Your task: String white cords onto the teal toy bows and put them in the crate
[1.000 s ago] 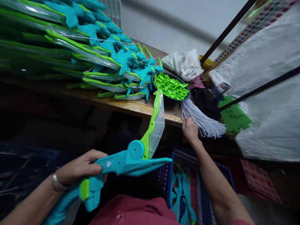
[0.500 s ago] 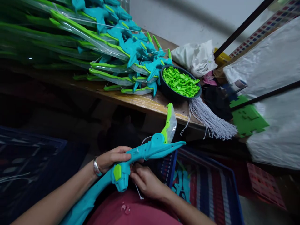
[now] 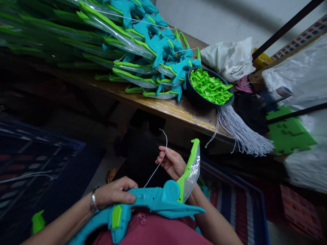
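Note:
My left hand is wrapped round the body of a turquoise plastic toy bow, which lies across my lap. Its upright green limb, with a clear plastic web, rises at the right end, and a green insert shows near the grip. Behind the bow, my right hand pinches a white string between thumb and fingers. The string's free end curls up above the hand, while its lower end runs down behind the bow's body.
Several similar toy bows are piled on the wooden table. Beside them stands a dark bowl of small green parts. A bundle of white strings hangs over the edge. Blue crates flank me; a white bag lies behind.
My right hand has moved from under the bow up to its far side, drawing the string with it. The bow sits lower and flatter; the view has shifted left.

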